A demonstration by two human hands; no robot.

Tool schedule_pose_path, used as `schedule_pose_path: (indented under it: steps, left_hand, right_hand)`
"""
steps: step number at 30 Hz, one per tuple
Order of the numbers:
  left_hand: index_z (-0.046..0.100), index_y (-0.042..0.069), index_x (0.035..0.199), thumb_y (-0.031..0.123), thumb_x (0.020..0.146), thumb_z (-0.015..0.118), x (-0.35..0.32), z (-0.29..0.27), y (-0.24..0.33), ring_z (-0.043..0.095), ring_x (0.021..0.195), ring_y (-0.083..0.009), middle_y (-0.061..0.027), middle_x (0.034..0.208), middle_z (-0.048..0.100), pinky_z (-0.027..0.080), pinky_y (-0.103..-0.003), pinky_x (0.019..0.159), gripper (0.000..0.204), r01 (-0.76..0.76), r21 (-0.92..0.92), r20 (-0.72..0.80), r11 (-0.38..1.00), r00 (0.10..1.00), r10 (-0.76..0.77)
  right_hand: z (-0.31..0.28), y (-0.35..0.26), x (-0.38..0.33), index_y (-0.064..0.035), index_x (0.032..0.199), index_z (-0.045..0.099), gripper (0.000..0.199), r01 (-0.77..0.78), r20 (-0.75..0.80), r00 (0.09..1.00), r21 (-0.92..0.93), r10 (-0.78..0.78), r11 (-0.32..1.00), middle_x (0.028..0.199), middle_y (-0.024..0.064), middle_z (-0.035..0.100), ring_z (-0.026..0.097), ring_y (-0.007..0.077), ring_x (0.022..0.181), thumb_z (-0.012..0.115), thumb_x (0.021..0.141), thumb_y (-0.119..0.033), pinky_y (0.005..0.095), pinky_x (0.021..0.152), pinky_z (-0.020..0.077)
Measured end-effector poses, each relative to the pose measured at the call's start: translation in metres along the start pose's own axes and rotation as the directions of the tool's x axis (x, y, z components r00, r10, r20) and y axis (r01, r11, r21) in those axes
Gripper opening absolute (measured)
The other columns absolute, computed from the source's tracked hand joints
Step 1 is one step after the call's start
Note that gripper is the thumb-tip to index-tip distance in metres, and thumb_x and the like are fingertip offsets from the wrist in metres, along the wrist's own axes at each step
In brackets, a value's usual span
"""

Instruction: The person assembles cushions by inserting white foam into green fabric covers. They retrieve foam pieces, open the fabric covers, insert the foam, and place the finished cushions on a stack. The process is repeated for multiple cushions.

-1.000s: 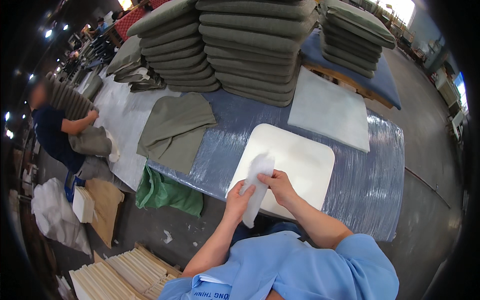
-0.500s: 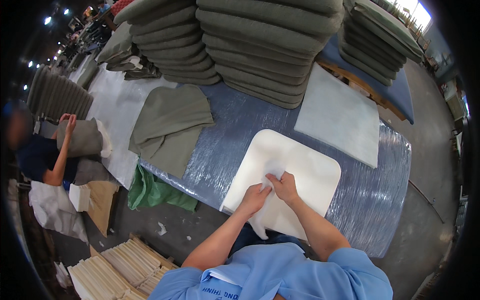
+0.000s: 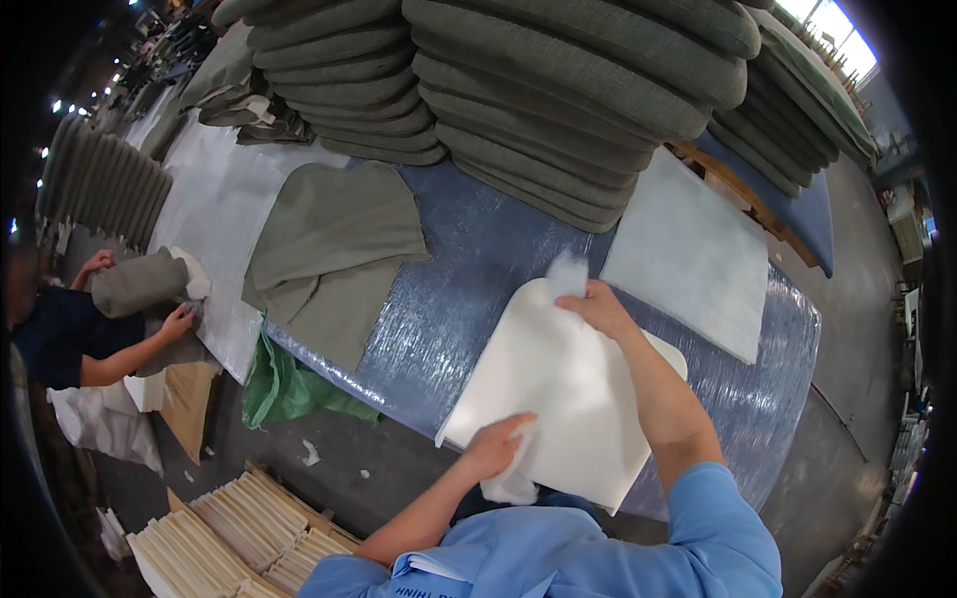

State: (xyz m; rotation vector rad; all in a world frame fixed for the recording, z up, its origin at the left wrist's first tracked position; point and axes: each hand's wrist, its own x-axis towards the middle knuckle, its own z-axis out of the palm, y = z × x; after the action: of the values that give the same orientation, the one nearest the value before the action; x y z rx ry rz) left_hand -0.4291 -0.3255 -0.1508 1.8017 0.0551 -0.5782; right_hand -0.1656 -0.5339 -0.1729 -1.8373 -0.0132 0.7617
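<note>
A cream foam cushion pad (image 3: 568, 394) with rounded far corners lies on the plastic-covered table, its near edge close to my body. Over its far edge, my right hand (image 3: 601, 307) is closed on a tuft of white fibre wadding (image 3: 567, 274). Lower down, above the pad's near left part, my left hand (image 3: 493, 447) grips another piece of white wadding (image 3: 512, 481), which hangs down toward the front edge. The two pieces are well apart.
Tall stacks of grey-green cushions (image 3: 558, 90) rise at the back. A grey-green fabric cover (image 3: 339, 249) lies left, a white wadding sheet (image 3: 693, 254) right. A green bag (image 3: 289, 384) hangs by the table edge. At far left, another person (image 3: 75, 334) handles a cushion.
My hands, close together over the pad before, have separated. The right moved up and away with one tuft, the left down toward me with the other. The view has shifted slightly.
</note>
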Motion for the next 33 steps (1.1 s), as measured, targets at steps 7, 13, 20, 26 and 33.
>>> schedule_pose_path:
  steps: [7, 13, 20, 26, 33]
  left_hand:
    - [0.045, 0.012, 0.152, -0.001, 0.089, 0.051, 0.115, -0.052, 0.053, 0.063, 0.119, -0.0342, -0.0107, 0.161, 0.039, 0.053, -0.042, 0.096, 0.064, -0.016, 0.471, -0.105, 0.882, 0.992, 0.075]
    - [0.031, 0.015, 0.159, 0.005, 0.089, 0.051, 0.162, -0.047, 0.026, 0.073, 0.093, -0.0310, -0.0043, 0.171, 0.018, 0.060, -0.043, 0.074, 0.074, 0.025, 0.728, -0.070, 0.685, 0.997, 0.038]
    - [0.037, 0.016, 0.157, 0.009, 0.091, 0.053, 0.163, -0.029, 0.046, 0.074, 0.093, -0.0317, -0.0045, 0.170, 0.021, 0.060, -0.045, 0.073, 0.069, 0.108, 0.722, -0.073, 0.683, 0.994, -0.080]
    - [0.048, 0.014, 0.150, 0.033, 0.101, 0.054, 0.178, -0.041, 0.020, 0.069, 0.111, -0.0283, -0.0012, 0.164, 0.035, 0.060, -0.044, 0.081, 0.053, 0.028, 0.630, -0.258, 0.776, 0.950, 0.176]
    - [0.047, 0.014, 0.150, 0.034, 0.096, 0.063, 0.193, -0.046, 0.025, 0.065, 0.120, -0.0295, -0.0040, 0.157, 0.047, 0.058, -0.045, 0.089, 0.060, 0.043, 0.578, -0.250, 0.815, 0.960, 0.127]
  right_hand:
    - [0.029, -0.007, 0.020, -0.0039, 0.101, 0.076, 0.026, 0.059, 0.090, 0.996, -0.404, -0.025, 0.913, 0.087, 0.0060, 0.072, 0.065, 0.0153, 0.069, 0.083, 0.081, -0.019, 0.0316, 0.059, 0.0532]
    - [0.024, -0.030, 0.017, -0.0038, 0.093, 0.071, 0.027, -0.103, 0.064, 0.987, -0.437, 0.145, 0.894, 0.086, 0.0092, 0.072, 0.068, 0.0198, 0.074, 0.085, 0.078, -0.021, 0.0349, 0.069, 0.0542]
    - [0.020, 0.029, 0.010, -0.0031, 0.091, 0.065, 0.028, 0.074, -0.247, 0.942, -0.511, -0.229, 0.856, 0.072, 0.0131, 0.065, 0.063, 0.0263, 0.063, 0.084, 0.080, -0.020, 0.0375, 0.061, 0.0504]
    - [0.039, 0.019, -0.002, -0.0043, 0.094, 0.064, 0.019, 0.044, -0.488, 0.846, -0.341, -0.217, 0.939, 0.073, 0.0126, 0.067, 0.065, 0.0270, 0.065, 0.077, 0.087, -0.016, 0.0380, 0.063, 0.0513]
    - [0.060, 0.033, 0.005, -0.0024, 0.104, 0.067, 0.014, 0.178, -0.388, 0.879, -0.274, -0.278, 0.945, 0.079, 0.0095, 0.069, 0.063, 0.0160, 0.068, 0.071, 0.091, -0.006, 0.0311, 0.066, 0.0514]
